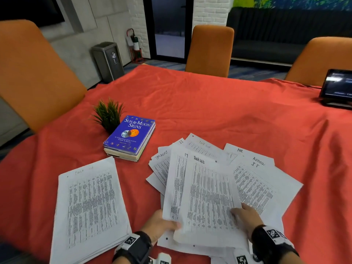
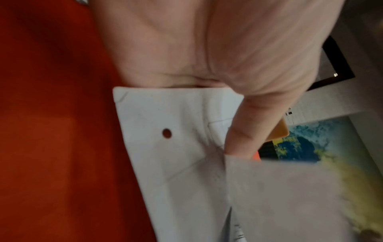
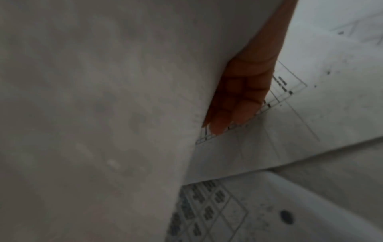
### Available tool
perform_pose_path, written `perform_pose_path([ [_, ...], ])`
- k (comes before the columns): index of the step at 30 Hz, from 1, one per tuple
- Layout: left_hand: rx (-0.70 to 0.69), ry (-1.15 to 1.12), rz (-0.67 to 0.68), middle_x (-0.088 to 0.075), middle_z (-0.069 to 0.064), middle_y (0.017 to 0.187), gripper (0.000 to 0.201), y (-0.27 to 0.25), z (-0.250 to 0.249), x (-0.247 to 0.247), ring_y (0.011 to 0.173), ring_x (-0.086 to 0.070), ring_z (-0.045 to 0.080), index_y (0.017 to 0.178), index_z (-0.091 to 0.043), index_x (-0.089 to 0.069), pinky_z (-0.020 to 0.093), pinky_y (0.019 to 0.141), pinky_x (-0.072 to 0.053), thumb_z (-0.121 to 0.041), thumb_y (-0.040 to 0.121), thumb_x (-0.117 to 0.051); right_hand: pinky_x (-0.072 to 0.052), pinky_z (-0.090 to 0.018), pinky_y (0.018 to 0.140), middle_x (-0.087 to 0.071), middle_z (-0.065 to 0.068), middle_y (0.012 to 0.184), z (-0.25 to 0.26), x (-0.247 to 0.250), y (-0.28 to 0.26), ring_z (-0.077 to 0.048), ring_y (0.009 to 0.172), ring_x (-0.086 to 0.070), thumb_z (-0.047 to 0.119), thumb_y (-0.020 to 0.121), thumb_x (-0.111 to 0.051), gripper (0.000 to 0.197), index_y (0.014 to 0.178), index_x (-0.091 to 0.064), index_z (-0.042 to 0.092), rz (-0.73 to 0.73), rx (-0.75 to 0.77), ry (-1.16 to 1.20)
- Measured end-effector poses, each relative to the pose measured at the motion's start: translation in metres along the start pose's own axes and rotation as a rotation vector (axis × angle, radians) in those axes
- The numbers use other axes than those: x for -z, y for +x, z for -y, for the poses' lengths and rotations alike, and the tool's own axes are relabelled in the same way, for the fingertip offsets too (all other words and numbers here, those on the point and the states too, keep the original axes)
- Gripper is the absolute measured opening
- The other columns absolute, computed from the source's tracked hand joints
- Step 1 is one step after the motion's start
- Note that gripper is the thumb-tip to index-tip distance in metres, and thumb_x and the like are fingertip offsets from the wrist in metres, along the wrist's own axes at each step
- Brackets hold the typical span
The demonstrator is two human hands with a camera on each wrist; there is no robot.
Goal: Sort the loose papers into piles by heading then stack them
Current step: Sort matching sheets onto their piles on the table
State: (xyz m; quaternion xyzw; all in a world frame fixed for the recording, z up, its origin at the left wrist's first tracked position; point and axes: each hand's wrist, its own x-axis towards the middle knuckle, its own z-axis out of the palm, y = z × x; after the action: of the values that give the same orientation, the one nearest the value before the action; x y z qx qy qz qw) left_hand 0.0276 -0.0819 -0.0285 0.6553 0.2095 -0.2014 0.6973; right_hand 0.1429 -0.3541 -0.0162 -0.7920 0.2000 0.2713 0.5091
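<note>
1. Left hand [image 2: 217, 49] fills the upper centre, palm toward the camera; view is blurred.
2. One finger [image 2: 248, 131] extends down onto the papers [image 2: 165, 163], its tip hidden behind a raised grey sheet [image 2: 290, 196].
3. White sheet under the palm has one punched hole [image 2: 167, 133] and a creased corner.
4. Red cloth [image 2: 51, 131] covers the worktop at left.
5. Blue-and-yellow mural [image 2: 306, 144] at right, behind the sheet.

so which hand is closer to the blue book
Left. The left hand grips papers straight below the blue book; the right hand sits farther off to the right, also on the papers.
</note>
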Motion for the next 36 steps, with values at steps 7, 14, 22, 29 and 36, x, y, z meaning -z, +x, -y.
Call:
perform_pose_path([
  [7,0.031,0.154,-0.207,-0.067,-0.012,0.101,0.031,-0.003,-0.006,-0.009,0.093,-0.064,0.004,0.108,-0.028,-0.051,0.012,0.072,-0.048,-0.013,0.086,-0.068,-0.058,-0.042,0.076,-0.073,-0.016,0.094,-0.005,-0.013,-0.005,-0.032,0.081,-0.070,-0.002,0.088,-0.045,0.027,0.109,-0.061,0.006,0.056,0.046,-0.052],
  [14,0.027,0.295,-0.203,-0.065,-0.013,0.108,0.028,-0.002,-0.011,-0.028,0.106,-0.061,0.010,0.113,-0.029,-0.054,0.023,0.094,-0.047,-0.010,0.093,-0.052,-0.055,-0.049,0.086,-0.068,-0.014,0.101,-0.010,-0.029,-0.007,-0.033,0.089,-0.068,0.007,0.091,-0.046,0.025,0.115,-0.054,0.006,0.041,0.049,-0.073],
  [22,-0.159,0.133,-0.195,-0.070,-0.017,0.112,0.035,-0.012,-0.029,-0.017,0.109,-0.063,0.001,0.119,-0.028,-0.056,0.020,0.098,-0.046,-0.007,0.092,-0.051,-0.048,-0.033,0.068,-0.055,-0.008,0.120,0.008,-0.013,-0.008,-0.023,0.091,-0.056,0.032,0.092,-0.061,0.045,0.130,-0.044,0.015,-0.001,0.073,0.093],
  [29,-0.322,0.168,-0.318,-0.064,-0.011,0.126,0.046,-0.022,-0.042,0.016,0.121,-0.057,0.007,0.128,-0.023,-0.055,0.040,0.112,-0.038,-0.031,0.083,-0.052,-0.030,-0.026,0.053,-0.045,-0.009,0.079,0.002,-0.014,-0.006,-0.017,0.059,-0.040,0.023,0.093,-0.059,0.018,0.104,-0.053,0.011,0.156,-0.004,0.258],
  [36,-0.196,-0.041,-0.556,-0.074,0.008,0.101,0.020,-0.056,-0.048,0.084,0.096,-0.068,0.030,0.103,-0.022,-0.066,0.045,0.090,-0.050,-0.011,0.094,-0.053,-0.036,-0.026,0.048,-0.053,-0.005,0.072,-0.010,-0.015,0.003,-0.017,0.053,-0.046,0.022,0.093,-0.058,0.023,0.112,-0.055,0.009,0.135,-0.005,0.236],
])
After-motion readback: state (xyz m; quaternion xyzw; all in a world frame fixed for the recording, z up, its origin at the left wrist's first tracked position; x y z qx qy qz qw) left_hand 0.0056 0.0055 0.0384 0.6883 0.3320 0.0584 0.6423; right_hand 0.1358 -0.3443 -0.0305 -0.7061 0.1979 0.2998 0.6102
